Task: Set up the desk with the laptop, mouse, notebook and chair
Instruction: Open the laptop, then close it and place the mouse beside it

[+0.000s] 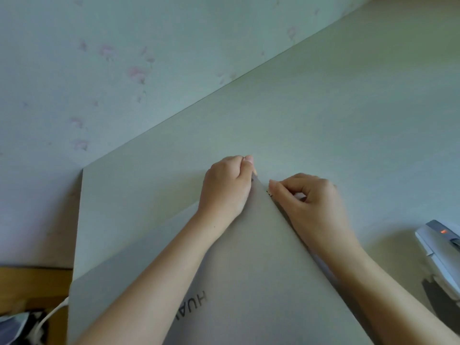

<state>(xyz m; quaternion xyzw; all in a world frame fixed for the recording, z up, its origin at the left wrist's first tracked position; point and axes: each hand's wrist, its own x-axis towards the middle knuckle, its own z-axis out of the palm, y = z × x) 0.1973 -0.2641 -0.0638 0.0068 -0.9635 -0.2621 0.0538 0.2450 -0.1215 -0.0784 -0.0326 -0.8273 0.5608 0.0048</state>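
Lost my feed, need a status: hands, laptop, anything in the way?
Left hand and right hand both grip the far corner of the shut laptop. Laptop flat on desk. Grey device at right, apart.

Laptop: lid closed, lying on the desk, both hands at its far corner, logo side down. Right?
Not quite. The head view shows the laptop logo side up: dark lettering is visible on the lid. The rest holds: lid closed, lying on the desk, left hand and right hand at its far corner.

The laptop [249,282] runs off the bottom edge, its lettering half hidden by the left forearm; the grey device [443,247] is cut off at right.
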